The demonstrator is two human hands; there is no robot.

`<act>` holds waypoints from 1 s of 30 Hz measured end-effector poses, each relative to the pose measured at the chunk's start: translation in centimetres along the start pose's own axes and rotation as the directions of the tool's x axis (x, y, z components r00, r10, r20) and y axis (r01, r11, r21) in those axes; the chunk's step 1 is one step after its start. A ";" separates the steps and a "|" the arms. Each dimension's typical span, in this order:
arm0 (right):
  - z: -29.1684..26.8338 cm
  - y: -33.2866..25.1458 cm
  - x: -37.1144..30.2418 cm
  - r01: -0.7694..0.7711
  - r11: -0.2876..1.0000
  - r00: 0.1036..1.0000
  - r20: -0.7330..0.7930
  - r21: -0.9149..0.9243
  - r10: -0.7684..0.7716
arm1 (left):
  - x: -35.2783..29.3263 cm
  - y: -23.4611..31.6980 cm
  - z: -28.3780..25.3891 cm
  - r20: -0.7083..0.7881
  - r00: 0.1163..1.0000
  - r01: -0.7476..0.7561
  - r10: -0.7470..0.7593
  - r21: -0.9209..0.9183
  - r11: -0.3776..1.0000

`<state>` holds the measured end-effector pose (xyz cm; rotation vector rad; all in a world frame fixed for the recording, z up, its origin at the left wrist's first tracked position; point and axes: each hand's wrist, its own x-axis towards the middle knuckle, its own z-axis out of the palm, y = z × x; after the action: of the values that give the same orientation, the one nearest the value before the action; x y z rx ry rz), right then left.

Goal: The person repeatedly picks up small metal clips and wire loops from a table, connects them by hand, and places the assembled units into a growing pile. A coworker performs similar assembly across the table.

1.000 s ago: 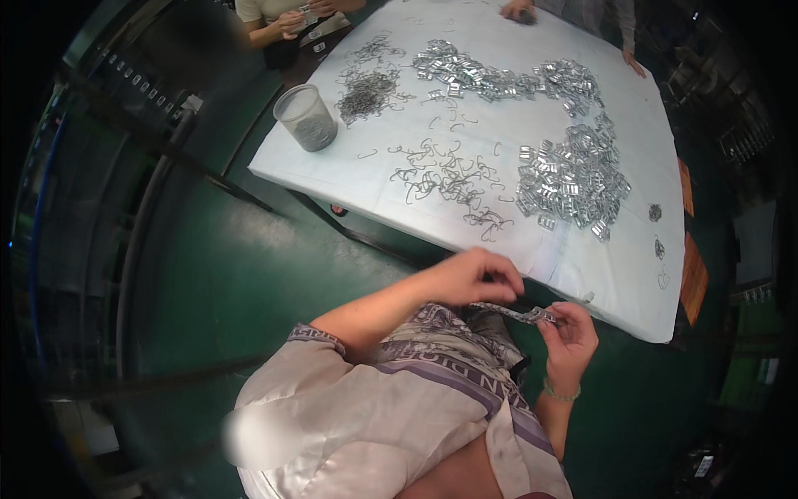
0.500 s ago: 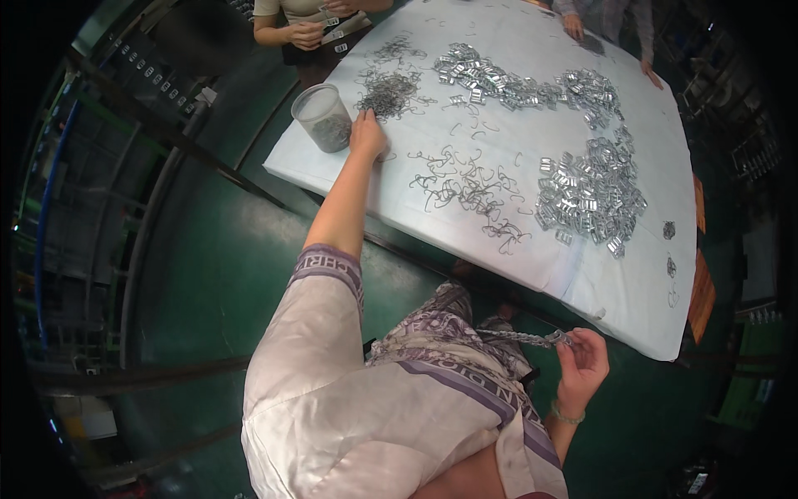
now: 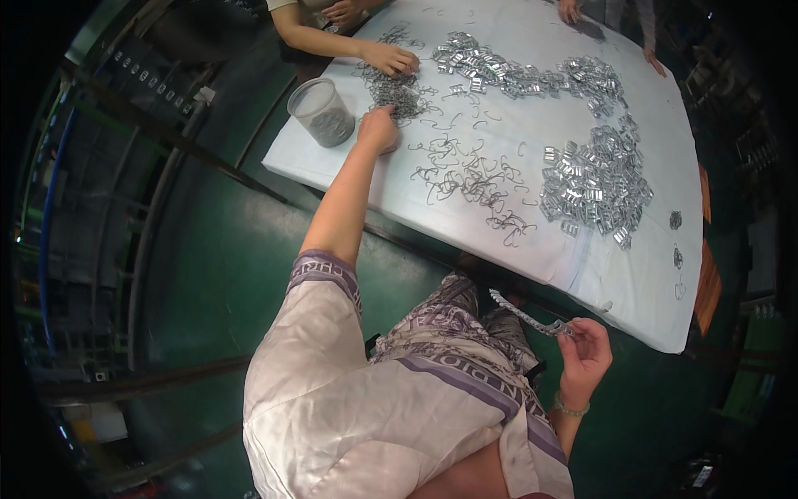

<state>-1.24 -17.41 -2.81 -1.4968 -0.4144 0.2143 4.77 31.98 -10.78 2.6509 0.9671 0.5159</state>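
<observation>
My left hand (image 3: 379, 129) reaches across the table's left side. Its bent fingertips are drawn together at the near edge of a heap of small dark wire pieces (image 3: 392, 93); what they pinch, if anything, is hidden. A clear plastic tub (image 3: 320, 115), partly filled with dark bits, stands just left of that hand. Off the table's near edge, my right hand (image 3: 588, 353) grips one end of a strip of linked silvery metal pieces (image 3: 525, 316). The strip's other end hangs free to the left, above my lap.
Loose curved wire hooks (image 3: 474, 183) lie scattered mid-table. Shiny metal buckle-like pieces (image 3: 594, 183) form heaps on the right and toward the back. A co-worker's hand (image 3: 391, 60) touches the wire heap's far side. Another person's hand (image 3: 570, 12) rests at the far edge.
A co-worker's hand has come down onto the wire heap. My left hand has shifted slightly right along its near edge. The strip in my right hand now swings higher at its free end.
</observation>
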 end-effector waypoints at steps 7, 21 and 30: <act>0.2 0.4 -0.3 -0.045 0.998 0.998 -0.050 0.036 0.047 | -0.4 2.0 -0.3 0.136 0.986 -0.085 0.092 -0.053 0.995; 0.0 0.1 -0.6 0.028 0.997 0.998 -0.047 -0.072 -0.031 | 2.1 4.7 3.9 0.161 0.908 -0.419 0.388 0.401 0.815; 0.2 0.4 -0.8 0.044 0.995 0.993 -0.104 -0.087 -0.053 | -1.3 7.1 0.1 0.193 0.978 -0.046 0.077 -0.162 0.986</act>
<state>-2.03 -17.54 -3.34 -1.5714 -0.3770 0.0791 7.90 25.88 -8.51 2.5393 0.7555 0.3180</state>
